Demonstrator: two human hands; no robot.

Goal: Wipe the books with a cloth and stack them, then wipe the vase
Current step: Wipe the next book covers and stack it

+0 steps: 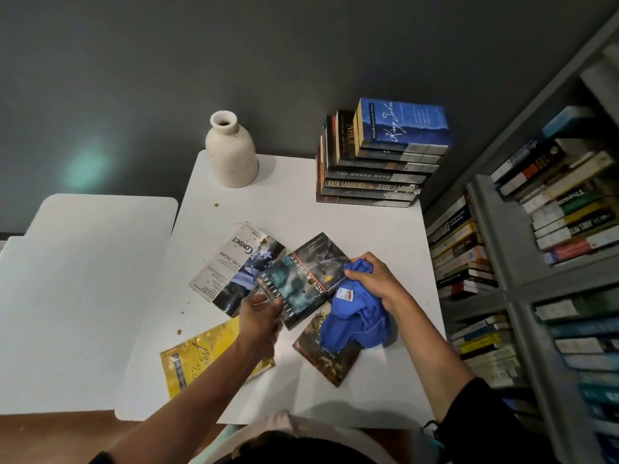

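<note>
Left hand grips book; shelf holds books.

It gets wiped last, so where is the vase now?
In the head view, the vase stands on the table at its far left corner, left of the book stack.

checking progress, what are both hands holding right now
Left hand: grips the Neverwhere book at its near end.
Right hand: grips the blue cloth.
</note>
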